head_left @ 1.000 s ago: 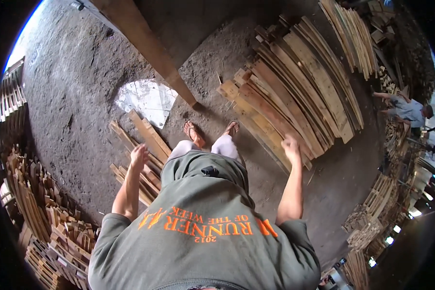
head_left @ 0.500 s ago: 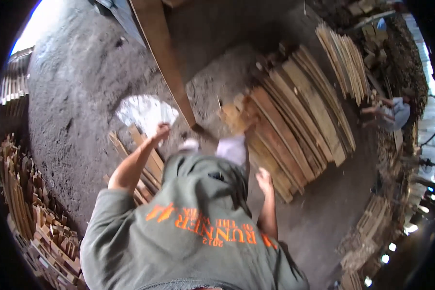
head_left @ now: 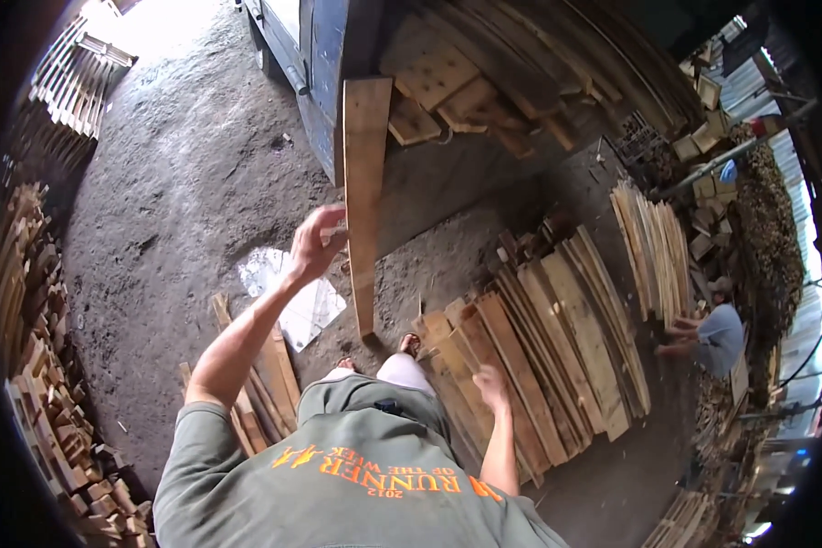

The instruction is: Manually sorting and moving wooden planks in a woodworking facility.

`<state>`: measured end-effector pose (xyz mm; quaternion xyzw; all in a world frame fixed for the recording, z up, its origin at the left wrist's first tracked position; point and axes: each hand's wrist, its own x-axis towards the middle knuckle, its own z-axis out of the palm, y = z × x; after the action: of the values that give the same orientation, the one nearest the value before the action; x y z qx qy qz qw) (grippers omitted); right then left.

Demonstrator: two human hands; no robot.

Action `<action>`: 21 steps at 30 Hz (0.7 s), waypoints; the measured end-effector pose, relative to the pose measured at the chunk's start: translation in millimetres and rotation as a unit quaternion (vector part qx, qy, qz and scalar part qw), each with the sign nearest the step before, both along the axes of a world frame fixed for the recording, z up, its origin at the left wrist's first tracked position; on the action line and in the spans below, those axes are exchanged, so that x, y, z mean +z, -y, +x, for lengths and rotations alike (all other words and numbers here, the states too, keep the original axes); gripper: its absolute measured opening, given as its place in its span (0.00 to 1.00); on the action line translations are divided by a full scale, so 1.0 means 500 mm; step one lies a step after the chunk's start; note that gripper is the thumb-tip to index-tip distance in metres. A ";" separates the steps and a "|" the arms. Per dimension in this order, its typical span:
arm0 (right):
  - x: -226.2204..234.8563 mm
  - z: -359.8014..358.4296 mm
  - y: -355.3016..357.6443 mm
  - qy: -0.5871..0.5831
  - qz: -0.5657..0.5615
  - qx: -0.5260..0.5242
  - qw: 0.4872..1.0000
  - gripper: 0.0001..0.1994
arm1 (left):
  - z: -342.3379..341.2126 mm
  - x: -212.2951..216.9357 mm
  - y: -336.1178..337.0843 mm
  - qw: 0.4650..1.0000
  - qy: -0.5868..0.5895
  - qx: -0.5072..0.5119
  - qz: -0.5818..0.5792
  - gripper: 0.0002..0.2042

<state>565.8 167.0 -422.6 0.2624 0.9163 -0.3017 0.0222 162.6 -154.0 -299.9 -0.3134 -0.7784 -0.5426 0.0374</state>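
A: Where is the board by your left hand?

B: Your long plank (head_left: 363, 183) stands steeply at the upper centre of the frame, its wide end up beside the corner of a blue vehicle body (head_left: 324, 110), its narrow end down near your foot (head_left: 410, 343).

A: And your grip on it?

B: Your left hand (head_left: 320, 242) is at the plank's left edge, thumb and fingers spread and a little bent. You can't tell from this view whether your fingertips touch the wood.

A: Your other hand?

B: Your right hand (head_left: 491, 388) is right of centre in the lower half, in front of a row of boards (head_left: 566, 338). Its fingers curl, but they are blurred; whether they are pressed together or pinching anything, I cannot tell.

A: What lies around you?

B: Below your left hand, near the centre, a pale sheet (head_left: 306, 315) lies on the ground (head_left: 164, 183). Some narrower boards (head_left: 279, 370) lie lower, beside your left arm. More planks (head_left: 434, 78) are piled at the top, right of the blue body.

A: Farther out?

B: A heap of short wood pieces (head_left: 59, 429) fills your lower left. Right of centre stand thin slats (head_left: 650, 247), and another person (head_left: 721, 338) bends near the right edge.
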 end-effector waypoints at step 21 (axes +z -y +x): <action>0.801 -0.853 -0.031 -0.372 0.015 0.291 0.882 0.30 | -0.111 0.337 -0.333 0.927 0.268 0.179 0.191 0.30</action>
<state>139.1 182.4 -22.1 -0.1466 0.8968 -0.3436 -0.2371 106.9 12.7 -131.6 0.0017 -0.6843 -0.7290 -0.0170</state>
